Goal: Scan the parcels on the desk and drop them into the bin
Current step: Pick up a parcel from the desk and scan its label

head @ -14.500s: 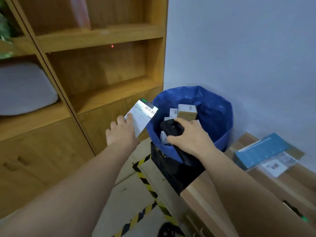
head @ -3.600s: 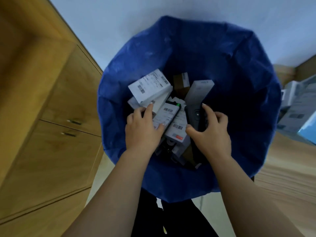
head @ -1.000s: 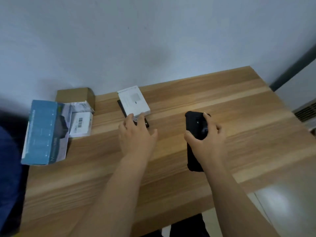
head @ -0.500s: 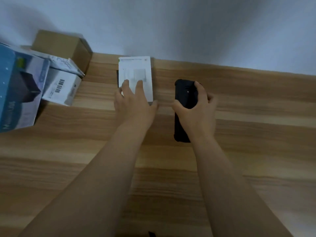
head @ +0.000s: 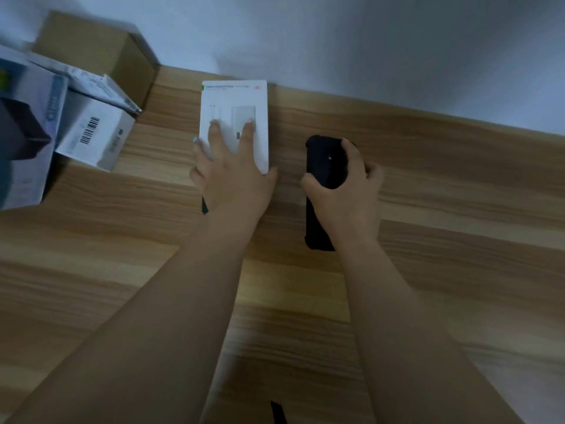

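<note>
A flat white parcel (head: 235,99) lies on the wooden desk (head: 443,246) by the wall, on top of a thin dark item whose corner (head: 204,207) shows below it. My left hand (head: 229,175) rests flat on this parcel with its fingers spread straight across the top, the little finger at the left edge and the thumb by the lower right corner. To the right, my right hand (head: 342,191) grips the black handheld scanner (head: 325,162), which lies lengthwise just above or on the desk. The bin is out of view.
More parcels are piled at the left: a white box with a barcode (head: 91,139), a brown cardboard box (head: 101,50) behind it and a large blue-grey box (head: 24,133) at the frame edge. The wall (head: 367,41) runs along the desk's far side.
My left hand has slid further up onto the white parcel and spread its fingers. The right hand keeps its hold on the scanner beside it. The view has moved closer.
</note>
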